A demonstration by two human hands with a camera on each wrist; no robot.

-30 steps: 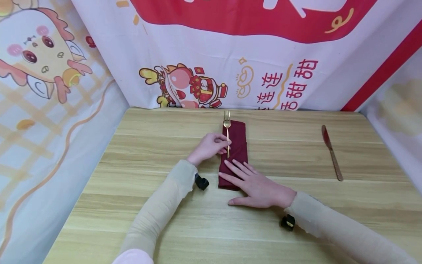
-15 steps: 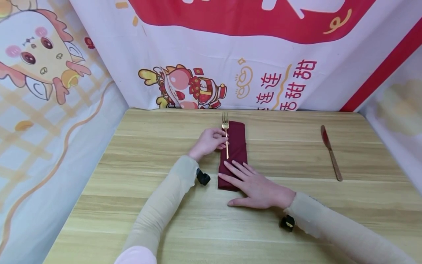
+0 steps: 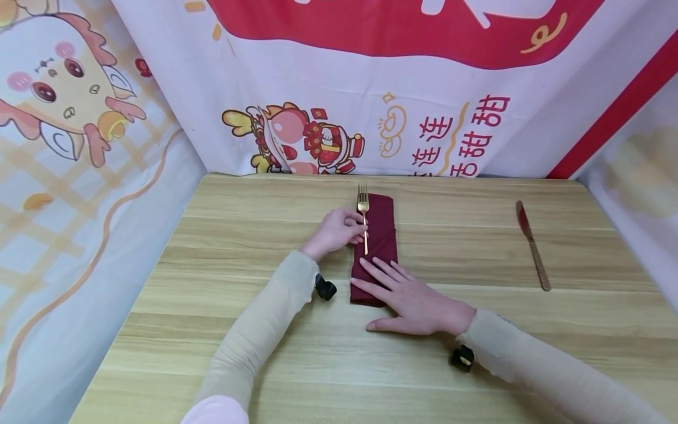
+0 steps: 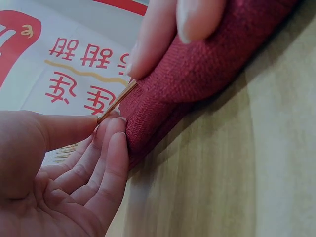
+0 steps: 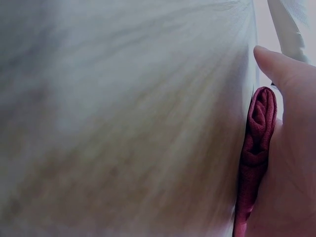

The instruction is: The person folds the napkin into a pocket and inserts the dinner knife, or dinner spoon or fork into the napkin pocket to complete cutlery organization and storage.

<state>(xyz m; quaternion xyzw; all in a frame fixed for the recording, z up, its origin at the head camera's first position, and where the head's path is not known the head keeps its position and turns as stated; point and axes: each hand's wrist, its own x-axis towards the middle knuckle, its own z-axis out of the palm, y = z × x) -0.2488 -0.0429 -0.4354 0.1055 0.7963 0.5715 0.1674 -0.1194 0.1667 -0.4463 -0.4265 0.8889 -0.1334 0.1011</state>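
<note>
A folded dark-red napkin (image 3: pixel 377 244) lies lengthwise near the middle of the wooden bench (image 3: pixel 212 330), with a gold fork (image 3: pixel 363 218) along its left edge, tines pointing toward the far banner (image 3: pixel 371 88). The left hand (image 3: pixel 335 231) pinches the fork's thin handle between thumb and fingertips, right against the cloth. The right hand (image 3: pixel 410 300) lies flat with fingers straight, pressing the near end of the napkin and gripping nothing. A knife (image 3: pixel 532 246) rests well apart to the right. The likeliest slip, I judge, is the narrow handle twisting out of that light pinch, or snagging the fold and dragging the napkin askew if the flat hand eases its pressure.
</note>
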